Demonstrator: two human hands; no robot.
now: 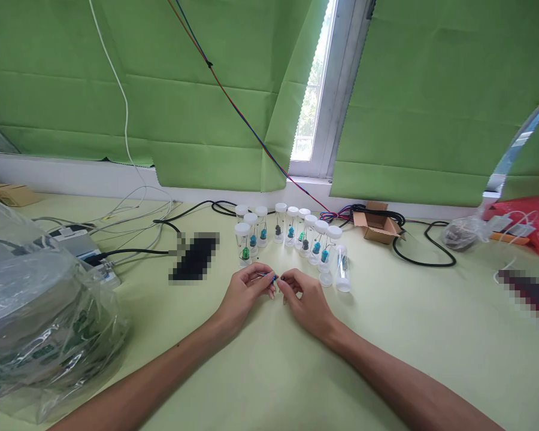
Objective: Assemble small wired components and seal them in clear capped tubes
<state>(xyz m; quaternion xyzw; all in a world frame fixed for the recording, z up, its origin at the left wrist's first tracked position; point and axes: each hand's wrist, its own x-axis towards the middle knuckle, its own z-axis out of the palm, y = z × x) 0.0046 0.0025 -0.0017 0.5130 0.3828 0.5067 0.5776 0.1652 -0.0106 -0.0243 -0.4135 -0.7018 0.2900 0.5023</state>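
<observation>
My left hand (251, 284) is closed in a pinch on a small dark-blue piece (273, 278) with a thin stem, too small to identify. My right hand (303, 293) meets it from the other side, thumb and forefinger pinched at the end of the piece. Just beyond my hands stand several clear tubes with white caps, among them a tube with a green piece (243, 244) and one with a blue piece (262, 226). To the right, another clear tube (343, 269) holds something bluish. A small, whitish round part (326, 279) is near my right hand.
Plastic-wrapped bulk (49, 323) fills the left side. A grey device (78, 242) with cables lies behind it. An open cardboard box (377, 224) and a black cable (431, 263) are at the back right. A red bag (530, 221) sits far right.
</observation>
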